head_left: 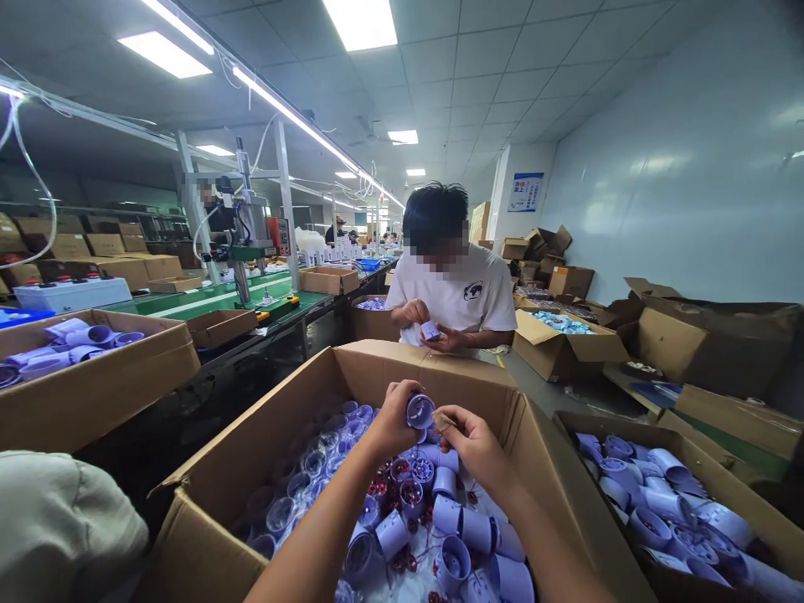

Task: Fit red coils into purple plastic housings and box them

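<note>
My left hand [394,420] is closed round a pale plastic cup-shaped housing [420,412], its open end turned towards me. Just right of it, my right hand [472,440] pinches a small brownish piece [443,420] whose kind I cannot make out. Both hands are above a large cardboard box [219,536]. Inside it lie clear plastic cups [280,514] on the left and pale round housings [461,528] on the right. Small red parts with thin wires [380,486] are scattered among them.
Opposite me a person [452,293] in a white shirt holds a similar small housing [430,330]. Boxes of pale plastic parts stand at the right [741,494] and left [94,394]. A green conveyor line [213,303] with a press machine [244,226] runs along the left.
</note>
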Tool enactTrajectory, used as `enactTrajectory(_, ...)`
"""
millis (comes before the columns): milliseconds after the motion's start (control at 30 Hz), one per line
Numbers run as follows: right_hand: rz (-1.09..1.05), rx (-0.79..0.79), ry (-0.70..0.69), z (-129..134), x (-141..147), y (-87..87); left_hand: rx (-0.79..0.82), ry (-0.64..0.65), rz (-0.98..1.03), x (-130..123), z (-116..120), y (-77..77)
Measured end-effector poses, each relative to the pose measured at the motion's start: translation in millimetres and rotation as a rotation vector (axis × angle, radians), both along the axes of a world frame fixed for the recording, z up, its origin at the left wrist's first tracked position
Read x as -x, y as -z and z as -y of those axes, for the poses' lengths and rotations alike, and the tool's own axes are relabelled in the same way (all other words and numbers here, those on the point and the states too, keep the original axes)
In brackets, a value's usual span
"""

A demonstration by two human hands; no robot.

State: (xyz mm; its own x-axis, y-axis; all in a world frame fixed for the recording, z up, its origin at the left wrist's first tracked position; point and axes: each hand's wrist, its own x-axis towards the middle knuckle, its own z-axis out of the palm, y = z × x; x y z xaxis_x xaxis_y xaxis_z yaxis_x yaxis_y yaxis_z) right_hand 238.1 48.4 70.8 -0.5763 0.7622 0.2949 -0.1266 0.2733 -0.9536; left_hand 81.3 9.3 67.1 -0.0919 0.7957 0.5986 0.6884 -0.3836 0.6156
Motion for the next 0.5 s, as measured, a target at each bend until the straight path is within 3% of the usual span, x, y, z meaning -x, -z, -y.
enactTrajectory(200,0.058,-0.128,0.063,4.0,2.1,4.3,-0.047,-0.007,-0.093,-1.3,1.8,-3.8)
enactTrajectory(300,0.054,-0.233,0.161,6.1,1.6,3.1,-0.055,-0.031,-0.164,-4.3,3.2,-6.6)
enactTrajectory(500,0.099,-0.584,0.365,11.0,0.5,-1.3,-0.047,-0.050,-0.181,-11.2,5.2,-7.4)
